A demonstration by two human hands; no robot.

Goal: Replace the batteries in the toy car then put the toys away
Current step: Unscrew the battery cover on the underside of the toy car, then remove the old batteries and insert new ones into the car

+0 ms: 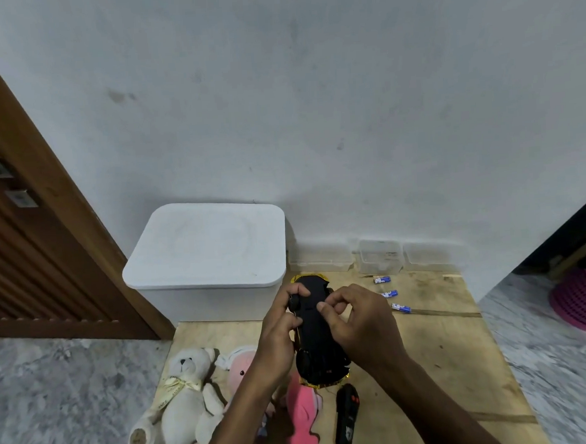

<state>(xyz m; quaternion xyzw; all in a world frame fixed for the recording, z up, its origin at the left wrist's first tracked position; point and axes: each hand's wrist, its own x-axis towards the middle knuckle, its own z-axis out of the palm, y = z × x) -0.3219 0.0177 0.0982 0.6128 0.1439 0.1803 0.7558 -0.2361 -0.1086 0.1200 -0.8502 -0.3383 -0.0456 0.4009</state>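
The toy car [317, 337] is turned underside up, black with gold trim, held above the plywood board [447, 349]. My left hand [279, 336] grips its left side, fingers curled over a front wheel. My right hand [359, 320] is on the car's right side, thumb and forefinger pinched together over the middle of the underside; whether they hold anything small is unclear. Three blue batteries [389, 294] lie loose on the board to the right. A black remote [346, 414] lies near the front edge.
A white lidded bin [205, 247] stands at the back left against the wall. Clear small containers [379, 256] line the wall. A cream teddy bear [185, 393], a pink plush [240, 372] and a pink fish toy [301, 413] lie at front left. Wooden door at left.
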